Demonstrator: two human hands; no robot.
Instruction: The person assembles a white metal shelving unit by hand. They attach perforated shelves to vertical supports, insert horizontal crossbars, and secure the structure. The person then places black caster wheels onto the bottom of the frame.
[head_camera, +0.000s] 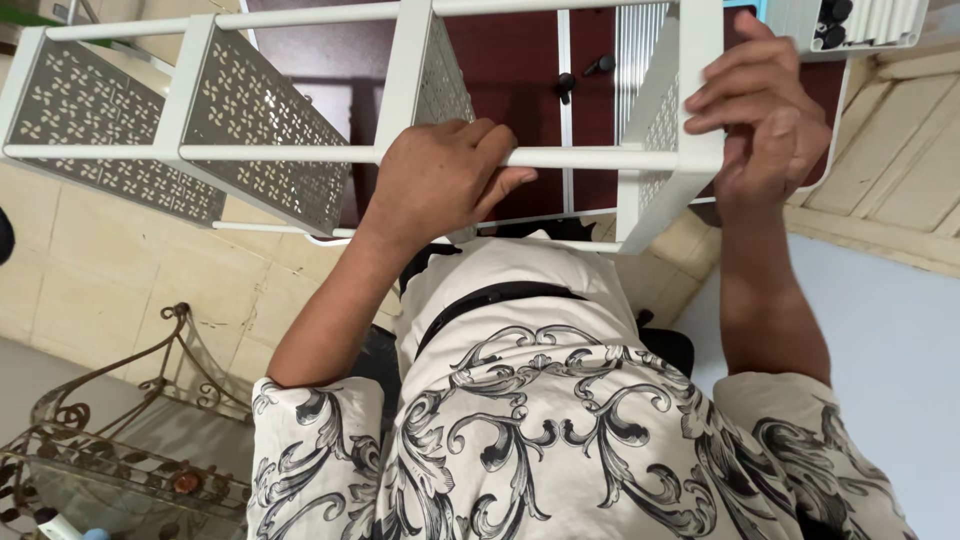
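A white metal rack (300, 155) with perforated flower-pattern panels (260, 130) is held up in front of me, above my patterned shirt. My left hand (440, 180) is wrapped around one of its thin horizontal white rods (590, 158), near the middle of the frame. My right hand (765, 115) grips the wide white upright post (698, 40) at the rack's right end, fingers curled over its edge where the rod meets it. Both arms reach up from my torso to the rack.
Two small black knobs (582, 75) show against a dark red surface behind the rack. An ornate wrought-iron stand with a glass shelf (120, 440) sits at lower left on beige tiles. Pale wooden boards (900, 170) lie at right, a white tray of black parts (860, 22) above.
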